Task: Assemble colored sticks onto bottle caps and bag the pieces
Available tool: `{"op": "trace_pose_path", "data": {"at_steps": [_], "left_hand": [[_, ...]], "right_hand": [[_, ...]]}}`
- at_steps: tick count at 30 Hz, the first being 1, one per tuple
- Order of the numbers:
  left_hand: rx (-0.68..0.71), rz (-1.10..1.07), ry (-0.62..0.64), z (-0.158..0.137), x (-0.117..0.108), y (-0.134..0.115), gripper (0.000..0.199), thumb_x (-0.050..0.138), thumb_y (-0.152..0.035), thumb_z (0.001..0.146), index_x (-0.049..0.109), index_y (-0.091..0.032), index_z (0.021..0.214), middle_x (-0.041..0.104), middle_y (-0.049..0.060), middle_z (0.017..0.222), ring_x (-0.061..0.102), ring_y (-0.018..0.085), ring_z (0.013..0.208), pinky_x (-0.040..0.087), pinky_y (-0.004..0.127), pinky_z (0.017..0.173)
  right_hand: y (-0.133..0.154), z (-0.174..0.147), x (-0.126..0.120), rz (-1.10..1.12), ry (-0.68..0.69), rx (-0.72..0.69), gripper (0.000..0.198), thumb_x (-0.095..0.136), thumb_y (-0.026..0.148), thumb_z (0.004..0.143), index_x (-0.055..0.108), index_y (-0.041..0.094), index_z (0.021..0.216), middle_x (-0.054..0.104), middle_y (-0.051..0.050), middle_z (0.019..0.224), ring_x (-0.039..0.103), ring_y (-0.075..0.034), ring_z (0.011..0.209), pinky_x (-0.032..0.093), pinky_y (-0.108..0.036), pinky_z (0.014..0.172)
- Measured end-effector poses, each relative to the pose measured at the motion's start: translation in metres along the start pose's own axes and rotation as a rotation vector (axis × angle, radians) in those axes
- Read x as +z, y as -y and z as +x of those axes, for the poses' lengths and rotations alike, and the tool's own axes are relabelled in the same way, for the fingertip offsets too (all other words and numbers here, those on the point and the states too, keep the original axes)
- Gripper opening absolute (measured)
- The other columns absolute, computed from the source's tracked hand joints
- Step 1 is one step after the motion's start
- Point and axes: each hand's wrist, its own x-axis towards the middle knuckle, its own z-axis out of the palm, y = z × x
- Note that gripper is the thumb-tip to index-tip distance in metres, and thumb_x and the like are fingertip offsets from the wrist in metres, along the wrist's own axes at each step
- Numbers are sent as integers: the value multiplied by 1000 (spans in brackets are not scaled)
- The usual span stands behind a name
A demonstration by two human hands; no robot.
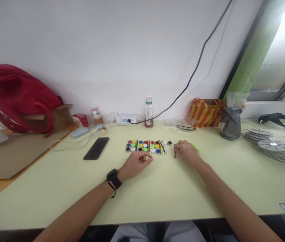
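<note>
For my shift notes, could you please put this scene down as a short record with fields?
Left hand: left hand, loosely curled near the discs; no held thing visible
Right hand: right hand, fingertips by a black stick; grip unclear
Wrist: watch on the left
Discs: several colours, grouped, with thin coloured strips between groups
Table left: phone, lying flat
Back centre: bottle, upright
Table right: striped bag, grey bag
Far left: red backpack
</note>
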Motion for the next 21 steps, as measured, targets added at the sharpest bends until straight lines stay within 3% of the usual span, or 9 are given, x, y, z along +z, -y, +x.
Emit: {"op": "trace_pose_path", "data": {"at_steps": [11, 17, 21], "left_hand": [[-1, -6, 2, -1, 0, 1, 23, 65, -38, 93, 75, -17, 90, 47, -5, 59, 39, 9, 55, 31, 22, 54], [13, -16, 73, -4, 2, -3, 19, 63, -33, 94, 74, -18, 88, 44, -6, 57, 37, 9, 53, 30, 22, 53], [100, 64, 174, -5, 0, -11, 14, 64, -28, 91, 75, -19, 88, 51, -4, 56, 45, 10, 53, 36, 23, 57]], "right_hand": [[6, -5, -9, 144, -70, 27, 17, 53, 11, 89, 64, 22, 84, 69, -4, 88, 61, -22, 90, 39, -30, 69], [5, 4, -23, 354, -234, -106, 8, 52, 17, 91, 57, 23, 90, 69, -7, 98, 61, -25, 98, 45, -35, 82], [6, 19, -28, 437, -107, -81, 8, 44, 23, 97, 52, 23, 96, 66, -4, 86, 60, -22, 78, 45, -32, 68]]}}
